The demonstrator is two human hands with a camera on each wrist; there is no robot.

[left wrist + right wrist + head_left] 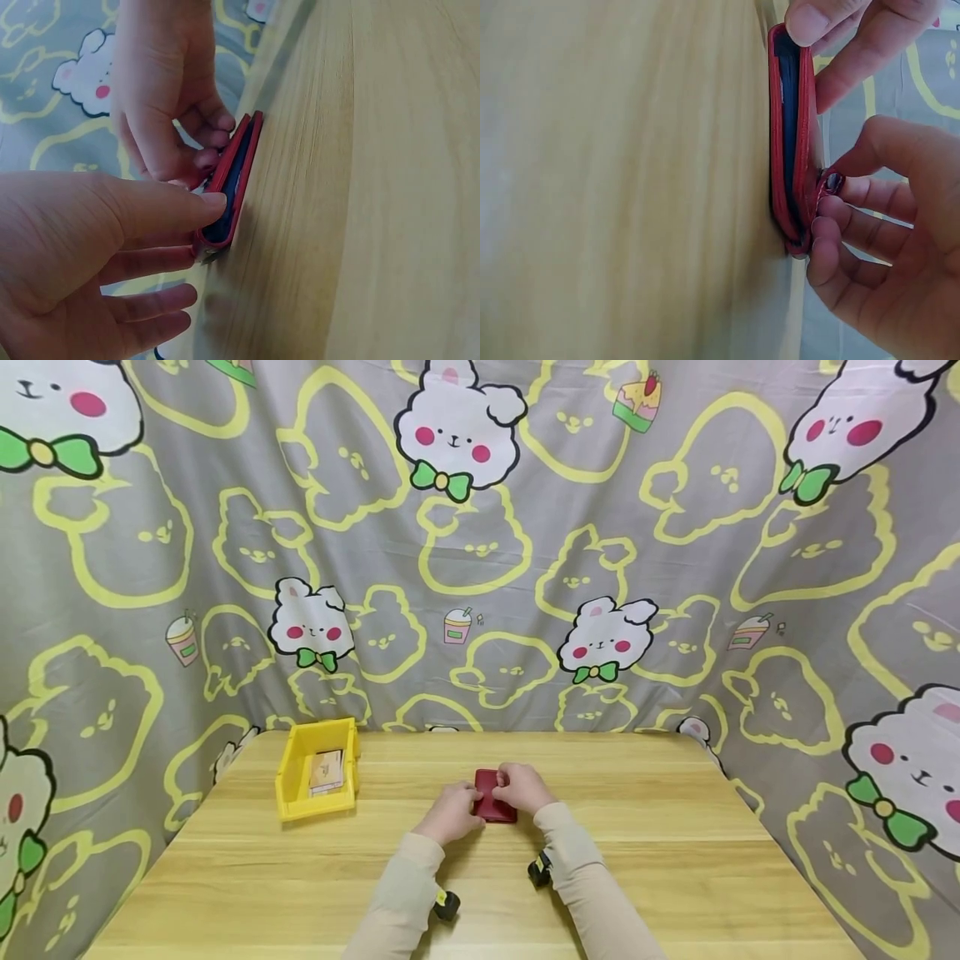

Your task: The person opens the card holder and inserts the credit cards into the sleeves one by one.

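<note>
A folded red wallet (497,810) with a dark lining lies on the wooden table, its two covers slightly parted. In the left wrist view, my left hand (90,247) pinches one end of the wallet (238,176), thumb on the inner edge and forefinger outside. The other left fingers stay loosely bent away from it. My right hand (900,217) pinches a small red strap (826,184) with a round metal snap, on the wallet's outer face. Seen from the head, the left hand (450,812) is at the wallet's left edge and the right hand (525,787) at its right.
A yellow plastic bin (288,768) stands at the back left of the table (637,860), holding a few cards (327,770). Behind and at both sides hangs a grey curtain (480,677) with cartoon rabbits. Each wrist carries a small black camera (447,905).
</note>
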